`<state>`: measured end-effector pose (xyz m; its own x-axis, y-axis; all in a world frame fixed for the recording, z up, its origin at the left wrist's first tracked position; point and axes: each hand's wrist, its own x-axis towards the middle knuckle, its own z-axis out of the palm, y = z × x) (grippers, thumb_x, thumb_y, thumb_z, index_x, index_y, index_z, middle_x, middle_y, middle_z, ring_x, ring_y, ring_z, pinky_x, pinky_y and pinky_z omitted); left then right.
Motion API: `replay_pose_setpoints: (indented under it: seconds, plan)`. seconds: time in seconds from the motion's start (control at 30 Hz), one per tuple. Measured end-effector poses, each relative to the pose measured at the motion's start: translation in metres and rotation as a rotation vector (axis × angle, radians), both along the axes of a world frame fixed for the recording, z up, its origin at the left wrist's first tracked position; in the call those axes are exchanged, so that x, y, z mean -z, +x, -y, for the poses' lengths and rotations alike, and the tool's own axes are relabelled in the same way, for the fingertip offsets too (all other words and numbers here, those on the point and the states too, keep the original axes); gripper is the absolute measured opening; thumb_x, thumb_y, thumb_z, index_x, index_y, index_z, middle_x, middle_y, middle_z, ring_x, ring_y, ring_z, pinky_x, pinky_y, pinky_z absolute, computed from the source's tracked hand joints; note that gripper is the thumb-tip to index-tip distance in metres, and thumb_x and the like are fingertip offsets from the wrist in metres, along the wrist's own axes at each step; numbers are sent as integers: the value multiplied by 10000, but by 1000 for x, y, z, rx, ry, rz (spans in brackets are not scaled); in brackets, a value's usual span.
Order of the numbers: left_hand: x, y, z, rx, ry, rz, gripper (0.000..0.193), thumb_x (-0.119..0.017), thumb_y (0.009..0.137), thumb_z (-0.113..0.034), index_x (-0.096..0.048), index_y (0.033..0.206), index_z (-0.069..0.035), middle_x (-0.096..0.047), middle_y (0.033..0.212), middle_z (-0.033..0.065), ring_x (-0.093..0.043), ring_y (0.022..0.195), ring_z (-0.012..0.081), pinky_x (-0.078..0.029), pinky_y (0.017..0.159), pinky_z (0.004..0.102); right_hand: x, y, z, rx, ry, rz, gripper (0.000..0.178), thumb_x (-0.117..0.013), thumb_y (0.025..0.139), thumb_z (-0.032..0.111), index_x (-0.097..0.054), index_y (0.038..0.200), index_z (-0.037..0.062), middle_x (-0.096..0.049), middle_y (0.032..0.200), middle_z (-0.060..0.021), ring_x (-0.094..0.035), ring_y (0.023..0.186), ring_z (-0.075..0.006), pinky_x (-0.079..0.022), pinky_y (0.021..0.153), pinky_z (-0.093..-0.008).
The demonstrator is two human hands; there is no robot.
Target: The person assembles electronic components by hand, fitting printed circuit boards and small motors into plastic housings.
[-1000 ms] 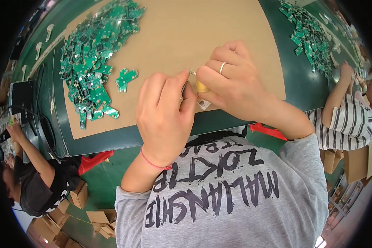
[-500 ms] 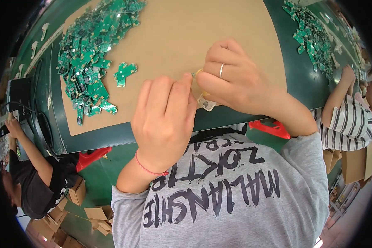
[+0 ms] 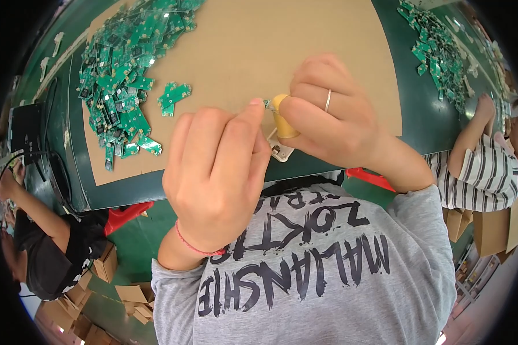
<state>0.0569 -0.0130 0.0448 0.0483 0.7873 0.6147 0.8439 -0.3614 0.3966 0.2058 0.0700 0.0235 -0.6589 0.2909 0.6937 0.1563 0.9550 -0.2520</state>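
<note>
My left hand (image 3: pixel 216 172) and my right hand (image 3: pixel 328 115) are raised close together in front of my chest, above the near edge of a brown cardboard sheet (image 3: pixel 253 57). Between their fingertips they pinch a small yellow and white part (image 3: pixel 281 132) with a bit of green board at its top. The right hand wears a ring and wraps the yellow piece; the left thumb presses against it. Most of the part is hidden by my fingers.
A heap of small green circuit boards (image 3: pixel 124 86) covers the sheet's left side, with one cross-shaped board (image 3: pixel 171 98) lying apart. Another heap (image 3: pixel 437 52) lies on the green table at the right. A person in stripes (image 3: pixel 483 167) works at right, another person (image 3: pixel 46 241) at lower left, among cardboard boxes (image 3: pixel 115 287).
Both hands stayed together on the small part, shifting slightly as the fingers rework their hold. The view moved a little; the yellow piece shows more now.
</note>
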Motion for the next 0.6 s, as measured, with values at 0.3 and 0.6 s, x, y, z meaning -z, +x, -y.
replay_pose_setpoints:
  seconds: [0.3,0.6]
  plan:
    - [4,10,4,-110,17,173,353,-632,515,115,-626,846,-8,-474,652,69,-476,567,210,-379,490,308,-12,-5,9,61,-54,-95,271,-703,453,41,-503,631,6,-449,589,-51,-461,577,-207,-411,562,-323]
    - [4,6,3,-12,47,77,333,-640,540,115,-628,856,13,-503,667,67,-482,567,207,-390,493,304,-9,-2,10,11,-83,-76,316,-722,452,72,-525,684,-11,-471,635,-77,-477,604,-231,-429,584,-343]
